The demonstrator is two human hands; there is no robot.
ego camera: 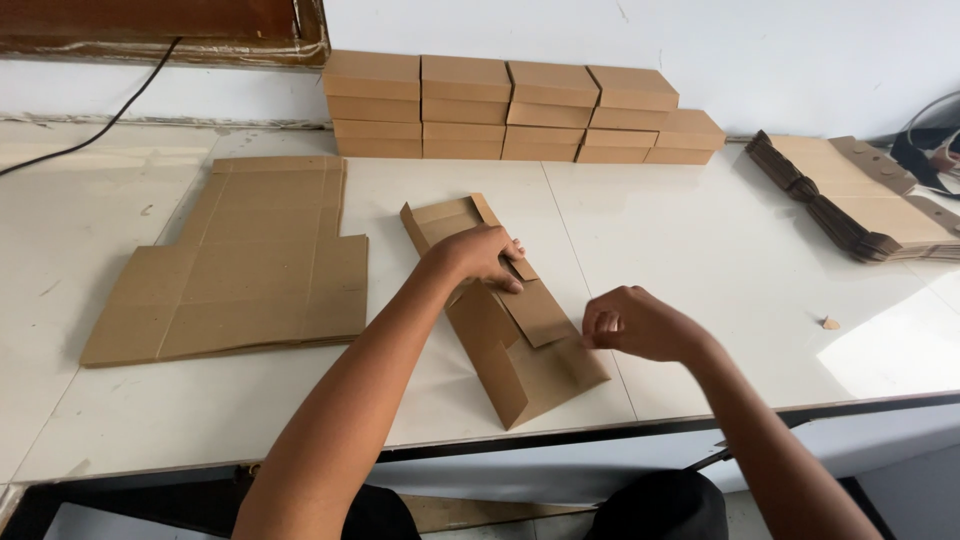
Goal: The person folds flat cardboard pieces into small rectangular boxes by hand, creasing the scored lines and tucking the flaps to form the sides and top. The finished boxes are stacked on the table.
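From my head view I look down on a white counter (700,260) that carries cardboard in several states. At about eleven o'clock from my hands lies a large flat cardboard sheet (240,265), unfolded, with scored flaps, well apart from the piece I am working on. At twelve o'clock, against the white wall (750,50), stands a row of finished brown boxes (510,110), stacked several high and stepping down lower at the right end. At two o'clock a pile of flat box blanks (860,205) lies fanned near the counter's far right corner, with dark straps just beyond it. A black cable (100,125) runs across the counter at ten o'clock, below a dark brown frame (150,25). A small cardboard scrap (830,323) sits alone at three o'clock. Nothing lies between my hands and the piece. The partly folded box (510,340) lies in the middle of the counter, close to the near edge, set slantwise from eleven to five o'clock; it is long and narrow, plain brown, with side walls raised along its length and a loose tab lying across its middle. My left hand (478,255) presses down on the upper part of it, fingers spread over the tab and wall. My right hand (635,322) is curled at the box's right edge, fingertips pinched together against the cardboard there, though I cannot tell whether it truly grips a flap.
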